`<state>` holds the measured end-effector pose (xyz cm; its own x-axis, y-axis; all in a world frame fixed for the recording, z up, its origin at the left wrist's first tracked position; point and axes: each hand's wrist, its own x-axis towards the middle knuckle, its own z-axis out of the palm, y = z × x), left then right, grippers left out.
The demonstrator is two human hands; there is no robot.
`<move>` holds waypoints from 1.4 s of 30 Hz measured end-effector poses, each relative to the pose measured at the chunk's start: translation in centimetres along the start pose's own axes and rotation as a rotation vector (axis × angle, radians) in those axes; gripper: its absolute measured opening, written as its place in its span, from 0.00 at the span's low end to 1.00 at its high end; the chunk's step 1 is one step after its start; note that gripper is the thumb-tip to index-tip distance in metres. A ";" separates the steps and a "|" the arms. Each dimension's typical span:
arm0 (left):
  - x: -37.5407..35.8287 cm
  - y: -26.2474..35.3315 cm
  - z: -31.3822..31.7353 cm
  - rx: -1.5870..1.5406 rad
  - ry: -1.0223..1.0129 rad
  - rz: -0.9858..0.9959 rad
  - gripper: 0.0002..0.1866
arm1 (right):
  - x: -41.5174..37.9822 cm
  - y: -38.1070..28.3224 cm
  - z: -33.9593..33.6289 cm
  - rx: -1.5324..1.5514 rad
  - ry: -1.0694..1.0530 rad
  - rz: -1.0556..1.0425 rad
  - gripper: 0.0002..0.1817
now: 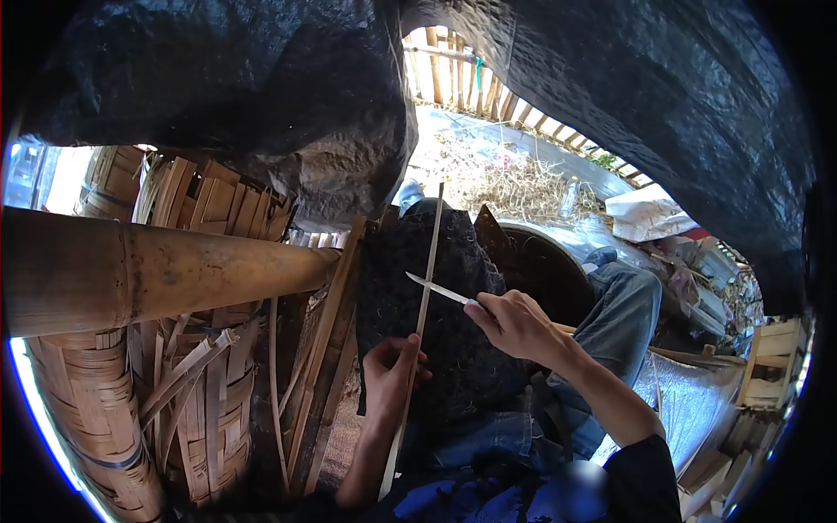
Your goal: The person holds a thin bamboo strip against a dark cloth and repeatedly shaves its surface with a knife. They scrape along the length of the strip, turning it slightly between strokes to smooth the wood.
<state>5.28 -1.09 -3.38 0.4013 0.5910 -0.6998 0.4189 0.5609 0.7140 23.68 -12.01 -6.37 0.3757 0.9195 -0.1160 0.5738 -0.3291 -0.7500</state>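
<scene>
A long thin bamboo strip (427, 288) runs lengthwise over the dark cloth (462, 261) on my lap. Lower down, my left hand (392, 370) pinches the strip between thumb and fingers. In my right hand (519, 324) is a knife (440, 289), its handle mostly covered by my fingers. The blade points left and crosses the strip a little above my left hand. Fine shavings are scattered over the dark cloth.
A thick bamboo pole (174, 270) juts in from the left. Below it stand woven bamboo baskets (96, 410) holding split strips. Dark plastic sheeting (628, 96) hangs overhead. Dry straw (497, 179) lies on the ground ahead, and a wooden crate (772, 362) stands at right.
</scene>
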 end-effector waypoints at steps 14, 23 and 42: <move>-0.2 1.3 -1.4 0.811 0.056 0.279 0.22 | 1.0 0.7 0.1 -0.102 -0.097 0.035 0.26; -1.4 0.5 -1.8 0.881 -0.015 0.138 0.27 | 1.2 0.3 0.1 -0.071 -0.119 0.089 0.23; -1.5 -1.0 -1.0 0.932 0.106 0.239 0.27 | 2.6 -0.4 1.4 -0.251 -0.094 0.140 0.28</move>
<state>3.39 -1.95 -3.04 0.5031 0.7046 -0.5004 0.8321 -0.2387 0.5006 23.39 -9.21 -7.31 0.4013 0.8735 -0.2756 0.6873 -0.4861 -0.5397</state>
